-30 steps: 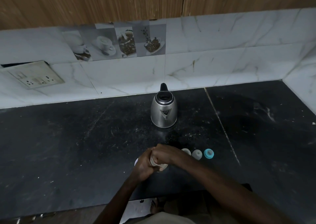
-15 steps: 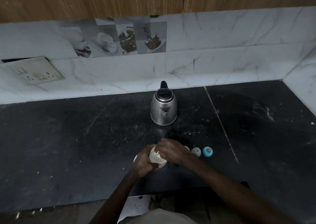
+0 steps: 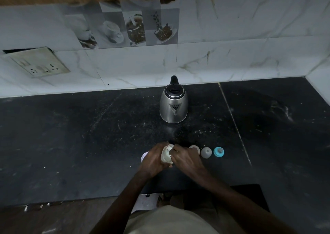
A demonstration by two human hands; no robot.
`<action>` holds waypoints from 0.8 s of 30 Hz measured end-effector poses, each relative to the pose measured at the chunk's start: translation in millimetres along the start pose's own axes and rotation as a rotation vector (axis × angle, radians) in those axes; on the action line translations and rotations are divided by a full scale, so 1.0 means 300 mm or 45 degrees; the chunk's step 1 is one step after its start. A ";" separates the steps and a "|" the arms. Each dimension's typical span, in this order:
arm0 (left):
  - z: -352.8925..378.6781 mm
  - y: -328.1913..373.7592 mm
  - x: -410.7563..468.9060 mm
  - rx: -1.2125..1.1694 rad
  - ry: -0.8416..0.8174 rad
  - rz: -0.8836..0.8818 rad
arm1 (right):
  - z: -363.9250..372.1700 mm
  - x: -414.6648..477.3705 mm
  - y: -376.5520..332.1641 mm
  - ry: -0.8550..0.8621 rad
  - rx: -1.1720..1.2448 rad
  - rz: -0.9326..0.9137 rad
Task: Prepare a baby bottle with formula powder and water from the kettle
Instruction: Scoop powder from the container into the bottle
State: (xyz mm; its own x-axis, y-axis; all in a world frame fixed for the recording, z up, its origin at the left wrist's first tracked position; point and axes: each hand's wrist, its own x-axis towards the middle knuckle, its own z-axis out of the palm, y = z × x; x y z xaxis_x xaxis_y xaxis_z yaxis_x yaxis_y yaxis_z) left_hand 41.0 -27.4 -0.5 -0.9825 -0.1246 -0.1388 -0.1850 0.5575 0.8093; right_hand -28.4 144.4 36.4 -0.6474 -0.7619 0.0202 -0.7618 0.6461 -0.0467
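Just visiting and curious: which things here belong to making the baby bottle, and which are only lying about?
Belong, most likely: small white container, gripped by the left hand and right hand; kettle; grey cap; teal teat ring.
Lying about: wall socket plate; coffee picture tiles.

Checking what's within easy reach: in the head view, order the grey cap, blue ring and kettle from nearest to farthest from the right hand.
1. Grey cap, just right of the right hand.
2. Blue ring, next along to the right.
3. Kettle, much farther back.
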 end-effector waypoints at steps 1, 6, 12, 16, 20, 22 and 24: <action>0.003 -0.016 -0.005 0.033 0.008 0.018 | 0.003 -0.009 -0.010 -0.005 -0.014 0.021; 0.017 -0.021 -0.033 0.099 0.005 0.147 | 0.042 -0.036 -0.043 -0.022 -0.009 0.129; 0.012 0.003 -0.040 0.094 0.036 0.205 | 0.061 -0.036 -0.104 -0.234 -0.033 0.349; 0.028 -0.032 -0.028 0.132 0.047 0.251 | 0.055 -0.031 -0.136 -0.233 0.185 0.640; 0.034 -0.037 -0.016 0.165 -0.037 0.219 | 0.051 -0.061 -0.130 -0.052 0.892 1.087; 0.027 -0.038 -0.011 0.157 -0.059 0.198 | 0.044 -0.084 -0.113 0.042 1.248 1.293; 0.025 -0.040 -0.007 0.143 -0.066 0.188 | 0.048 -0.101 -0.102 0.123 1.466 1.442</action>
State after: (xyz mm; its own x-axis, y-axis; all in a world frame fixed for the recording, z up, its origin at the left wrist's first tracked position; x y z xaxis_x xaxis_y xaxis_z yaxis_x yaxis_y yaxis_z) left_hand 45.2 -27.7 -14.1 -0.9985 0.0066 -0.0547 -0.0370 0.6551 0.7546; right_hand 14.8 146.9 22.8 -0.8690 0.0916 -0.4863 0.4740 0.4365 -0.7647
